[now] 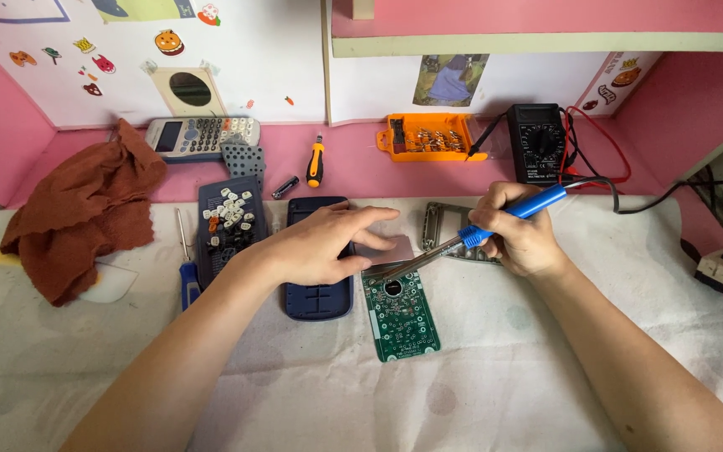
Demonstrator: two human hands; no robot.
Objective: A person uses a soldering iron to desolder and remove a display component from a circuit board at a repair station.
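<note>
The right hand (522,243) is wrapped around the blue handle of a soldering iron (508,216), held like a pen so the metal tip slants down and to the left, ending at the top edge of the green circuit board (401,314). The left hand (321,244) grips nothing; it lies flat, fingers spread, pressing on the small silvery display panel (388,249) attached at the board's top, seemingly to steady it under the tip. The board itself lies face up on the white cloth (495,377) covering the counter, at about 6 o'clock from both hands. Just under the left palm sits a dark blue calculator back shell (318,297), laid aside close by. At 9 o'clock from that shell is the front shell with loose keys (228,222) heaped on it, kept together in one place. A grey metal frame (445,226) lies behind the iron. Farther out at 12 o'clock stand an orange bit case (428,138), a black multimeter (537,142), a small screwdriver (315,161) and an intact calculator (202,136); a brown rag (85,209) sits at 9 o'clock.
</note>
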